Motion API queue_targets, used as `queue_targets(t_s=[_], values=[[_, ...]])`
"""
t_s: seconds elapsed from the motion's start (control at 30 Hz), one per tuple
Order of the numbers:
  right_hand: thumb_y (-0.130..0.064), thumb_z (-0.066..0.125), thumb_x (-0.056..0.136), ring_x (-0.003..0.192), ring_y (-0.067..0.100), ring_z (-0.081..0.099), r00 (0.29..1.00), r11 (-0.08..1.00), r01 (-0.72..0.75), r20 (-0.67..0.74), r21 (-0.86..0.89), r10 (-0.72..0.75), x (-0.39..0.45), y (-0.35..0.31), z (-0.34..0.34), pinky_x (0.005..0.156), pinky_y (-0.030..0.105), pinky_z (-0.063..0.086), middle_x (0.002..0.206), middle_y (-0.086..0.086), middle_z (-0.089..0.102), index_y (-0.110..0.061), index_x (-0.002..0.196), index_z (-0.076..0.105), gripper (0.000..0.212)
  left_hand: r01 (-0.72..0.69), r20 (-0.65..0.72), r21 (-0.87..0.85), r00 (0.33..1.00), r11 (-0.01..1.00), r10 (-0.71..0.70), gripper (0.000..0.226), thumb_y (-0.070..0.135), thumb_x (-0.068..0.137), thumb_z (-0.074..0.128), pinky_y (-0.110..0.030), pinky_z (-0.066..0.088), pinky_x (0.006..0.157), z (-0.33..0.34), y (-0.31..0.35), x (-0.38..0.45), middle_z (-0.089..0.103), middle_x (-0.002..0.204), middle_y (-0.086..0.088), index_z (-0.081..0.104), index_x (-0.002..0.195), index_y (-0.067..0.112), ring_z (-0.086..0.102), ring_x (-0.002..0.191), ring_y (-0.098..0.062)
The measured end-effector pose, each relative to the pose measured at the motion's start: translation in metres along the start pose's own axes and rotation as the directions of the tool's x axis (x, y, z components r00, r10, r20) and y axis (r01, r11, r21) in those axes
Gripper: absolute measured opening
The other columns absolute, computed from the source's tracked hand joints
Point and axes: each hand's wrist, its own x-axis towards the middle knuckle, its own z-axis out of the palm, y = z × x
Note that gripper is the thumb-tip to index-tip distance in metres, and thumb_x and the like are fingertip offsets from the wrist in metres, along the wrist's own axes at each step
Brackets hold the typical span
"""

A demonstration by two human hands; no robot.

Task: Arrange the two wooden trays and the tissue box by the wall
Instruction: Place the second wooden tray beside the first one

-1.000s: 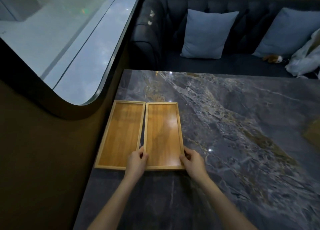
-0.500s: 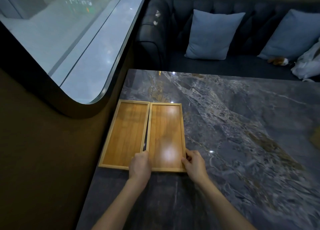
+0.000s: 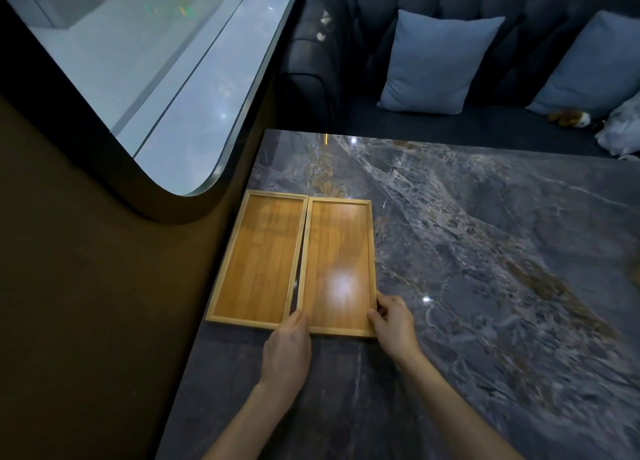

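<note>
Veined grey marble desk (image 3: 485,251) carries two rectangular wooden trays, wall-side tray (image 3: 258,258) and outer tray (image 3: 337,265). Left hand (image 3: 287,348) rests closed-fingered at their near edges; right hand (image 3: 394,317) pinches the outer tray's corner.

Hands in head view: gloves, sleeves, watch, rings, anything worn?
Nothing worn that shows. The left hand and right hand are bare, no gloves. Both forearms are uncovered down to the frame's bottom edge, no sleeve cuffs in view. No watch, bracelet or ring is visible, though the dim light could hide a thin band.
</note>
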Motion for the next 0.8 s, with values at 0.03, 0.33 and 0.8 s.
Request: queue_targets(t_s=[0.03,0.33,0.8], values=[[-0.007,0.054,0.088,0.09,0.018,0.049,1.0,1.0,0.0,0.0,-0.002,0.0,0.0,0.0,0.001,0.084,0.018,0.032,0.099,0.004,0.045,-0.005,0.11,0.061,0.024,-0.027,-0.042,0.003,0.999,1.0,0.027,0.023,0.001,0.078,0.066,-0.024,0.055,0.076,0.003,-0.004,-0.003,0.071,0.102,-0.008,0.066,0.099,0.007,0.069,0.087,-0.018],[-0.008,0.053,0.088,0.09,0.016,0.047,1.0,1.0,0.0,-0.005,-0.018,0.0,-0.001,-0.001,0.009,0.082,0.02,0.032,0.1,0.005,0.045,-0.007,0.108,0.062,0.022,-0.075,-0.005,0.21,0.997,0.975,0.078,0.062,0.018,0.076,0.07,-0.044,0.034,0.1,0.026,-0.045,-0.013,0.054,0.134,-0.011,0.044,0.131,0.004,0.053,0.123,-0.025],[-0.006,0.053,0.088,0.09,0.015,0.044,1.0,0.999,0.023,-0.012,-0.027,-0.023,-0.003,-0.002,0.011,0.08,0.019,0.03,0.099,0.003,0.042,-0.003,0.105,0.06,0.018,-0.08,0.035,0.221,0.997,0.972,0.074,0.06,0.036,0.087,0.026,-0.048,0.023,0.104,0.029,-0.051,-0.013,0.042,0.144,-0.01,0.033,0.138,0.005,0.034,0.132,-0.019]])
